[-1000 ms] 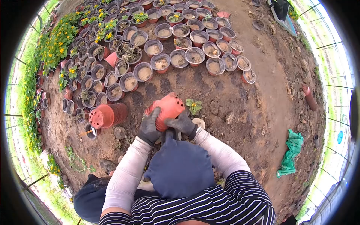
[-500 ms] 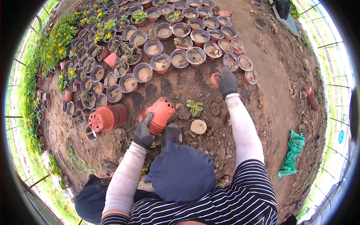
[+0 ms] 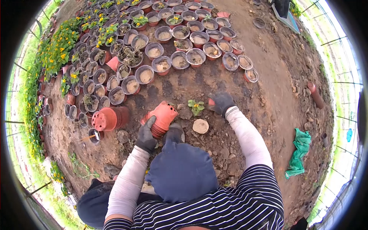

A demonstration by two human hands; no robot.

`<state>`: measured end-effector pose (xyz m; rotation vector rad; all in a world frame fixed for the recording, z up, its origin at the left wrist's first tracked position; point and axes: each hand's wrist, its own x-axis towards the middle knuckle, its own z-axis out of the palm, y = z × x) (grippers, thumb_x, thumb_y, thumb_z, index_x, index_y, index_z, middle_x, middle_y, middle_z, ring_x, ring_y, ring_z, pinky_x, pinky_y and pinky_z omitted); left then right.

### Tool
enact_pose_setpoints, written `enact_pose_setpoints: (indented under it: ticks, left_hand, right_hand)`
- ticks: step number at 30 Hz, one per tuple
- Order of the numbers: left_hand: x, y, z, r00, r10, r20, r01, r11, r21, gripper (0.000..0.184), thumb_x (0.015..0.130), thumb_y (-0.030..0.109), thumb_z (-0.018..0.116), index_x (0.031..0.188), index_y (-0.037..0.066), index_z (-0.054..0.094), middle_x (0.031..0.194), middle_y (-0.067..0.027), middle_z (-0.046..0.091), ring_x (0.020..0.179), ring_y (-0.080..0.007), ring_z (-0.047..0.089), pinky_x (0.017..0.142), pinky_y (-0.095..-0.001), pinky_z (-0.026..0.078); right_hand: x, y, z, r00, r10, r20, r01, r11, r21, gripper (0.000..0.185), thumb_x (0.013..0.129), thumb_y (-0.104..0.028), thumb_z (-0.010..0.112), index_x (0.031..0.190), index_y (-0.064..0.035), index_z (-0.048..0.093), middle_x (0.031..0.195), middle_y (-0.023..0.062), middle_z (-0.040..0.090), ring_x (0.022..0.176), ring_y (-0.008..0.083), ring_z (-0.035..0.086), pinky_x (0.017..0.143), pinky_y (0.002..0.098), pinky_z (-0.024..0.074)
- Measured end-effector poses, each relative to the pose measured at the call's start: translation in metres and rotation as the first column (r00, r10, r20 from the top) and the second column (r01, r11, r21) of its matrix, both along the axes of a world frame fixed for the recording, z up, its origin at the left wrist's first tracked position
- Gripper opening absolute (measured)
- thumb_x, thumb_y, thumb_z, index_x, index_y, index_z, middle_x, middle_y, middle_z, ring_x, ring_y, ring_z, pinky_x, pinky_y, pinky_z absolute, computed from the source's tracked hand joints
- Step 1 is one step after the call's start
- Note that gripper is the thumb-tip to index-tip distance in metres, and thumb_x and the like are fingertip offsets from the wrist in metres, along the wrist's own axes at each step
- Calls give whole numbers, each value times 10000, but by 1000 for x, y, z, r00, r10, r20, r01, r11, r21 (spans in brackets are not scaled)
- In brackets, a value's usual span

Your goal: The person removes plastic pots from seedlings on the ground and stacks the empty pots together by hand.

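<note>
In a dark glove, my left hand [image 3: 146, 136] is closed around a stack of nested terracotta-coloured plastic pots [image 3: 164, 119], tilted with the holed base facing up. My right hand [image 3: 222, 103], also gloved, is closed on a flower pot [image 3: 211, 102]; only a small reddish part shows past the fingers. Between the hands, a small green plant with a yellow flower [image 3: 196, 107] sits on the soil. Just below the plant lies a pale round clod of soil [image 3: 200, 126].
Rows of soil-filled pots [image 3: 161, 65] spread across the ground ahead, with yellow-flowered plants [image 3: 57, 46] at left. Another pot stack [image 3: 110, 118] lies left of my left hand. A green cloth [image 3: 299, 153] and a reddish tube-like object [image 3: 316, 95] lie at right.
My right hand has drawn back from the pot rows, down and leftward, bringing the flower pot with it. My left hand and its stack have barely moved.
</note>
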<state>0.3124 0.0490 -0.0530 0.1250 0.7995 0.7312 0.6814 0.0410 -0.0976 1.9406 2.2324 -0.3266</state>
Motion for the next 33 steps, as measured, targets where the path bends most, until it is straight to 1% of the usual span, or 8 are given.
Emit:
enact_pose_setpoints:
  ticks: [7, 15, 19, 21, 23, 29, 32, 33]
  left_hand:
    - [-8, -5, 14, 997, 49, -63, -46, 998, 48, 459, 924, 225, 485, 1291, -28, 377, 1256, -157, 500, 1122, -248, 526, 951, -382, 447]
    - [-11, -5, 1, 999, -9, -36, 11, 997, 70, 395, 928, 186, 479, 1259, -22, 416, 1206, -149, 537, 1073, -225, 563, 912, -348, 480]
    - [2, -11, 17, 969, -48, -243, 142, 911, 387, 394, 935, 193, 463, 1259, -27, 413, 1197, -152, 542, 1060, -224, 570, 901, -349, 487]
    - [5, -5, 16, 966, -72, -247, 170, 900, 401, 397, 928, 183, 477, 1258, -30, 417, 1211, -145, 533, 1073, -220, 558, 923, -342, 462]
    - [3, 0, 25, 985, -145, -89, 159, 971, 177, 405, 908, 158, 514, 1256, -30, 427, 1243, -129, 514, 1102, -215, 530, 973, -328, 410]
    - [14, -1, 30, 742, -62, -668, 591, 532, 607, 447, 911, 235, 509, 1282, 4, 413, 1272, -145, 491, 1123, -235, 523, 984, -386, 411]
    - [27, 6, 38, 984, -92, 155, 85, 995, 50, 497, 922, 315, 484, 1306, 15, 384, 1297, -149, 469, 1155, -248, 501, 993, -419, 404]
    - [26, 7, 40, 984, -144, 104, 128, 981, 146, 503, 926, 321, 477, 1311, 15, 374, 1301, -147, 465, 1164, -248, 493, 996, -420, 400]
  right_hand:
    - [-1, 14, 25, 973, -212, -90, 143, 861, -487, 344, 647, -372, 704, 847, -100, 637, 881, 111, 665, 829, 316, 631, 732, 406, 486]
    - [55, -50, -20, 575, -473, -668, 708, 697, 116, 239, 694, -229, 692, 883, -96, 632, 832, 123, 622, 801, 318, 593, 722, 388, 472]
    - [46, -60, 11, 913, -347, -213, 406, 813, 417, 226, 670, -199, 717, 838, -97, 606, 814, 103, 560, 819, 299, 541, 742, 391, 437]
    - [33, -42, 44, 831, -355, -428, 549, 648, 528, 228, 723, -209, 688, 885, -74, 600, 904, 132, 569, 869, 323, 547, 763, 391, 437]
    - [18, -33, 51, 621, -316, -717, 749, 508, 425, 218, 791, -207, 656, 931, -48, 603, 959, 116, 587, 875, 255, 559, 777, 355, 440]
    - [-116, 5, 95, -51, -146, -988, 613, 777, -146, 438, 838, -214, 626, 1208, -30, 481, 1130, 65, 557, 1021, 161, 523, 888, 311, 428]
    - [-160, 1, 76, -657, -154, -738, 263, 870, -416, 560, 829, -187, 627, 1301, -23, 376, 1192, 88, 521, 1068, 179, 518, 935, 319, 420]
    - [-166, -2, 74, -810, -221, -543, 69, 884, -462, 592, 820, -176, 633, 1318, -22, 352, 1211, 96, 510, 1077, 182, 517, 942, 322, 421]
